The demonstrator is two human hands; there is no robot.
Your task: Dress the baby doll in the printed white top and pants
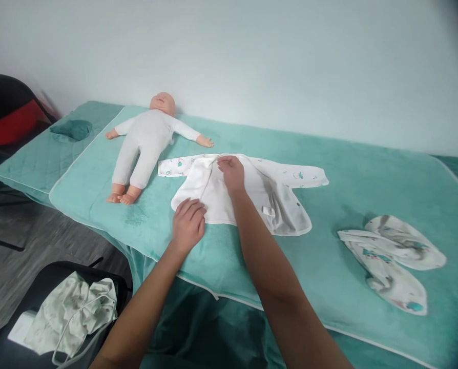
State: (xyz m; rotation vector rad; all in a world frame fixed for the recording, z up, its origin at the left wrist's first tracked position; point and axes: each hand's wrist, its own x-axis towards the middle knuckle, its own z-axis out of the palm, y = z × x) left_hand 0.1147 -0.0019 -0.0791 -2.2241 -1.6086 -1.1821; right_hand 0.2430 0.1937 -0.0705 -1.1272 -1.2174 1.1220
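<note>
A white long-sleeved baby shirt (221, 200) lies opened out on the green mat, with its plain inside facing up and small coloured prints on its sleeves. At its neckline, my right hand (232, 174) is closed, thumb and fingertips pinching the cloth. My left hand (188, 223) rests on the lower left corner of the shirt, its fingers slightly bent and a little apart. Left of the shirt, a baby doll (148, 133) in a white bodysuit lies on its back with its arms out. One of its hands is close above the shirt's left sleeve.
Printed baby trousers (390, 261) lie crumpled on the right of the green mat (321, 256). A pillow (71, 130) with a hollow is at the far left. Pale green cloth (75, 312) with a cord sits on a black chair (48, 282). A wall (290, 66) borders the back.
</note>
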